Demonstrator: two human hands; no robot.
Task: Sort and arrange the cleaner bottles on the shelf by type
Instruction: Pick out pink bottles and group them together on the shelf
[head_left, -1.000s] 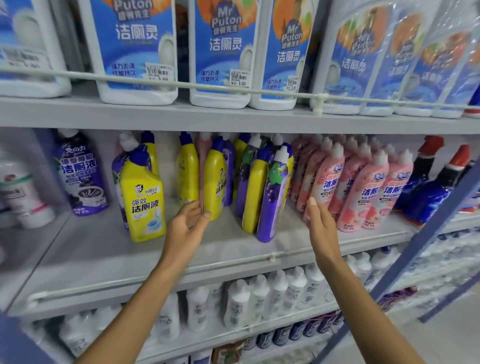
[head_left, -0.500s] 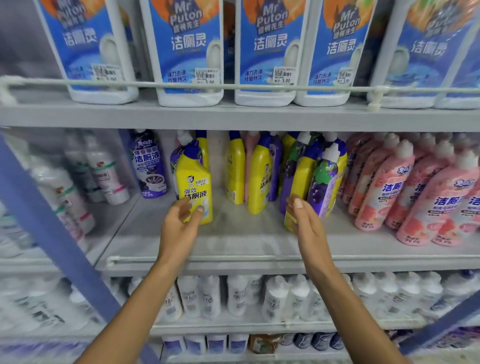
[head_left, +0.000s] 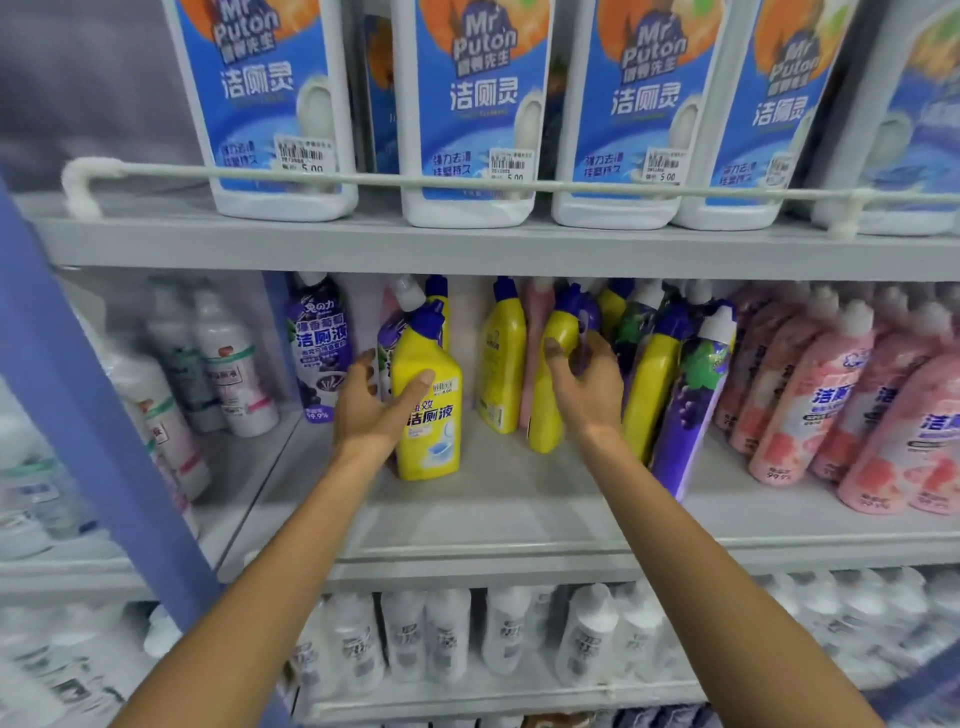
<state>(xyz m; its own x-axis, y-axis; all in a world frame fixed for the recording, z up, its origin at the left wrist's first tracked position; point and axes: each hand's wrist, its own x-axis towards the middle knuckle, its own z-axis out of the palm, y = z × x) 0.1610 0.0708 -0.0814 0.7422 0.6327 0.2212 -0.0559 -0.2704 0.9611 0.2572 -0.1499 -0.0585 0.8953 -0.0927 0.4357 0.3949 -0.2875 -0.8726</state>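
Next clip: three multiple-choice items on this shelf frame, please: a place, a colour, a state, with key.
1. The pink bottles stand: A) top shelf; B) middle shelf, at the right; C) bottom shelf.
2. The front yellow bottle's cap is: A) red; B) white; C) blue.
3. The left hand: A) grips the front yellow bottle; B) hangs idle; C) lies flat on the shelf.
Key: 1B, the pink row fills that shelf's right; 2C, blue shows atop its neck; 3A, thumb and fingers wrap it.

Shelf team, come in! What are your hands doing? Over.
Left hand grips front yellow bottle. Right hand grips tilted yellow bottle. Purple bottles crowd its right side.
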